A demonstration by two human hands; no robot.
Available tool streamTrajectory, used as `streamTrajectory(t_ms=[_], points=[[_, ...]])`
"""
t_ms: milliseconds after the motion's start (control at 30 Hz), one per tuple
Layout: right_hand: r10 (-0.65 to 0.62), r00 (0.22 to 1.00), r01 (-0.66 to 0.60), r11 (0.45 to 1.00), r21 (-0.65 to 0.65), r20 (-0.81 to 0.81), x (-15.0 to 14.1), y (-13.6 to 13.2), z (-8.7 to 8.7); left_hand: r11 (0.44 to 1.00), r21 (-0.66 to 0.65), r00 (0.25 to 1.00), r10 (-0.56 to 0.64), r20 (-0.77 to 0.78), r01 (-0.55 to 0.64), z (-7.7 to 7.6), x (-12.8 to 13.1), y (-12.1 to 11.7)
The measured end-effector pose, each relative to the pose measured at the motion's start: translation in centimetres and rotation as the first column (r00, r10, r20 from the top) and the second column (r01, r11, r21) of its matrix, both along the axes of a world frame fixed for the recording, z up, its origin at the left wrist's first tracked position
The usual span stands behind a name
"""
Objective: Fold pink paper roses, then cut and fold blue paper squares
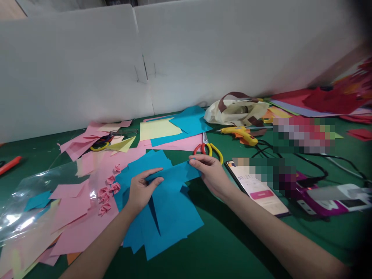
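Observation:
Between my two hands a strip of blue paper [174,173] is held up over a pile of blue paper sheets [177,217]. My left hand [143,190] pinches its left end between thumb and fingers. At the right end, the thumb and forefinger of my right hand [210,172] grip a corner. Left of the pile, several small pink folded paper pieces [105,195] lie on pink paper [87,232]. Just beyond my right hand are scissors [207,147] with red and yellow handles.
A yellow glue gun [240,135] lies behind a phone [258,190] at right. Cables run to a purple power strip [322,203]. A cream bag [232,112] stands near the white partition [203,50]. Clear plastic [66,174] covers papers at left, near an orange tool [10,165].

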State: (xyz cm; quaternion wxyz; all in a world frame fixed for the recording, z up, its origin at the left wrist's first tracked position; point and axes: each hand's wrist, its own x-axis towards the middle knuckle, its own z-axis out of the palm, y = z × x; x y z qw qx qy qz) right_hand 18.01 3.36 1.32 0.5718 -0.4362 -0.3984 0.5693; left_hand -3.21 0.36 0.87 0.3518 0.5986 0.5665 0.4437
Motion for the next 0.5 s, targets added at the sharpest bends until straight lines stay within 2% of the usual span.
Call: streamTrajectory(t_ms=[133, 300, 433, 500], points=[[0.041, 0.999, -0.04, 0.999, -0.009, 0.028, 0.09, -0.06, 0.14, 0.999, -0.04, 1.0, -0.009, 0.025, 0.01, 0.07, -0.1, 0.19], [-0.035, 0.997, 0.035, 0.999, 0.01, 0.069, -0.04, -0.32, 0.48, 0.996, -0.082, 0.999, -0.031, 0.043, 0.034, 0.36, -0.02, 0.25], [0.0, 0.998, 0.001, 1.0, -0.014, 0.067, -0.01, -0.36, 0.51, 0.993, -0.104, 0.99, 0.071, 0.124, -0.059, 0.07, -0.13, 0.41], [0.064, 0.988, -0.066, 0.998, 0.007, 0.14, 0.24, -0.35, 0.52, 0.99, -0.091, 0.978, 0.122, 0.167, -0.108, -0.13, -0.21, 0.53]])
